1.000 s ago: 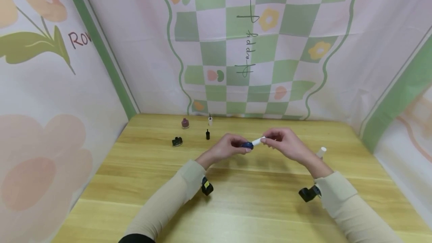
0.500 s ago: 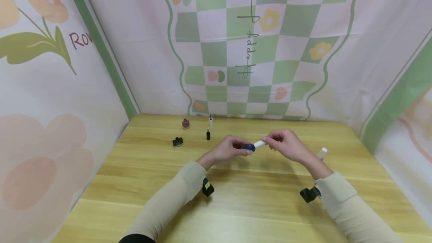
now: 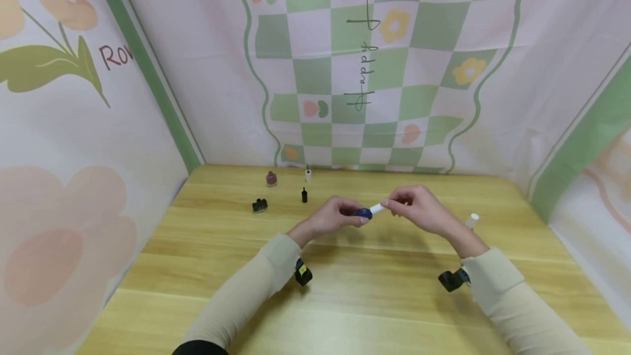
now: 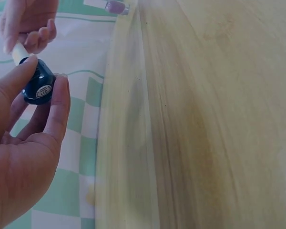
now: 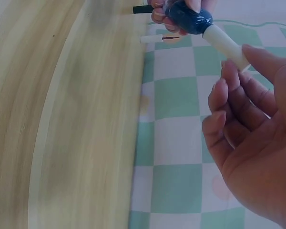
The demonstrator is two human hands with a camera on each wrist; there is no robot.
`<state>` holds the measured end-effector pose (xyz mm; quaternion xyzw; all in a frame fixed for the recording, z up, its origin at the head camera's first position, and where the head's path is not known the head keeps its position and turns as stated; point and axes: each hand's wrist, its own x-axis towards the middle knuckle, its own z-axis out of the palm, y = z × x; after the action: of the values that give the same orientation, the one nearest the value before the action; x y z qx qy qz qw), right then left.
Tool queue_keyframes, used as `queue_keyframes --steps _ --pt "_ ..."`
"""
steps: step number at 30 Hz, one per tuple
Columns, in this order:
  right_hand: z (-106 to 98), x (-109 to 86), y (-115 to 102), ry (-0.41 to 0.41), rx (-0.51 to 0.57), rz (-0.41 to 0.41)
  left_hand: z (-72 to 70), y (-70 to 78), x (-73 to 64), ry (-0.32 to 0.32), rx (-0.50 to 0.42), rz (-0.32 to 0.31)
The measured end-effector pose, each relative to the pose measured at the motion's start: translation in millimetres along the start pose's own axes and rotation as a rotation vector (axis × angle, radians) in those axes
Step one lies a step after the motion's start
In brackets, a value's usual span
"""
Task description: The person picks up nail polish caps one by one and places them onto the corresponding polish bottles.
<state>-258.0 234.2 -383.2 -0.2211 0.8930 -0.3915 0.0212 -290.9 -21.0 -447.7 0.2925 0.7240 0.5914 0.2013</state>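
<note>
In the head view my left hand [image 3: 332,216] grips a small dark blue nail polish bottle [image 3: 363,213] above the table, tilted toward the right. The left wrist view shows the bottle [image 4: 37,88] between thumb and fingers, with a round white label on its base. My right hand [image 3: 419,210] pinches the outer end of the bottle's long white cap [image 3: 377,208] between thumb and fingertips. Seen from the right wrist, the cap [image 5: 225,45] sits in line with the bottle, right at its neck, and the other right fingers are loosely bent beneath.
A purple polish bottle [image 3: 271,179] without its cap and a black bottle [image 3: 259,205] stand at the back left. Beside them are a white cap [image 3: 308,176] and a black cap [image 3: 304,196], brushes up. A white-capped bottle [image 3: 472,221] is partly hidden behind the right wrist.
Both hands stay in nearly the same place, bottle and cap together. The right thumb and fingertips have shifted slightly on the cap's end.
</note>
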Motion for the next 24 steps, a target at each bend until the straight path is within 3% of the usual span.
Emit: queue_keyframes --steps 11,24 --pt "2.6 1.3 4.1 -0.002 -0.055 0.02 1.8 0.2 -0.5 0.001 0.009 0.001" --pt "-6.6 1.7 3.4 -0.069 0.026 -0.028 -0.5 -1.2 0.3 0.004 0.002 -0.004"
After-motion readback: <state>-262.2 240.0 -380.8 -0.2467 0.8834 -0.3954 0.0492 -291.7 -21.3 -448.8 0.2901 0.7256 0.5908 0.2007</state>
